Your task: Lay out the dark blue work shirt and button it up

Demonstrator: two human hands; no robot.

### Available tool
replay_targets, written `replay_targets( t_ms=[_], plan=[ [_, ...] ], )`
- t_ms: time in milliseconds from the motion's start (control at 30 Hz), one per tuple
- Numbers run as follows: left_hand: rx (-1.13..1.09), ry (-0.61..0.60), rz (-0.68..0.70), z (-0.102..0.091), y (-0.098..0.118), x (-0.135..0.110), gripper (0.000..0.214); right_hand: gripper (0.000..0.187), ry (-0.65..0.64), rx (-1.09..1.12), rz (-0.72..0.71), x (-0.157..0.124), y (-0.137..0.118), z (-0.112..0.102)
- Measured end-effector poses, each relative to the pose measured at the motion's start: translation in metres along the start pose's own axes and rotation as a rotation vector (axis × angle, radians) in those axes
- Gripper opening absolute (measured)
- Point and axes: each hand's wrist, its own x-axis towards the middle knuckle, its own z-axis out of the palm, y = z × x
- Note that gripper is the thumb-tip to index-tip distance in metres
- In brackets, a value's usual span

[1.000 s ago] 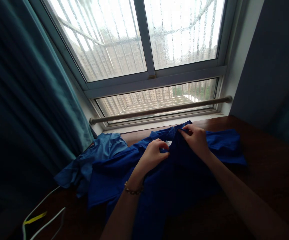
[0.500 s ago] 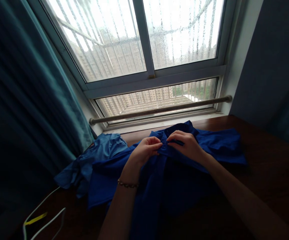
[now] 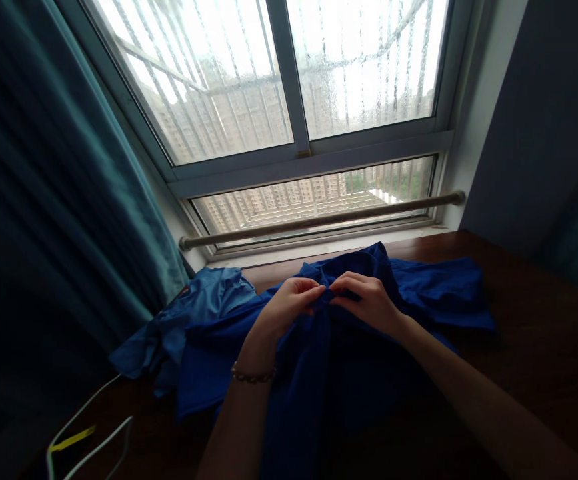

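Observation:
A blue shirt (image 3: 319,373) lies spread on a dark wooden table (image 3: 543,347) below a window. My left hand (image 3: 286,307), with a bracelet on its wrist, pinches the shirt's front edge near the collar. My right hand (image 3: 369,303) pinches the opposite front edge. The fingertips of both hands meet at the top of the shirt's front opening. The collar (image 3: 363,257) stands up behind them. One sleeve (image 3: 443,287) reaches to the right, the other sleeve (image 3: 169,333) is bunched at the left.
A teal curtain (image 3: 53,220) hangs at the left. A metal rod (image 3: 319,219) runs along the window sill behind the table. White cables (image 3: 86,427) with a yellow tag lie at the lower left. A grey wall (image 3: 543,133) closes the right side.
My hands have drawn the two front edges of the shirt together near the collar. The right hand has come left and down, and the shirt front now lies closed.

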Motion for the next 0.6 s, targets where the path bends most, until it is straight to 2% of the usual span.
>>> replay_targets(
  t_ms=[233,467,600],
  plan=[
    [-0.008,-0.027,0.024,0.001,0.0,0.0,0.033,0.016,0.023,0.028,-0.023,0.002,-0.007,-0.003],
    [-0.152,-0.012,0.0,0.002,-0.002,0.003,0.03,0.018,0.046,0.126,0.097,0.006,-0.011,-0.005],
    [-0.114,0.007,0.005,0.005,0.0,0.002,0.03,0.013,0.053,0.235,0.222,0.008,-0.014,-0.006]
  ],
)
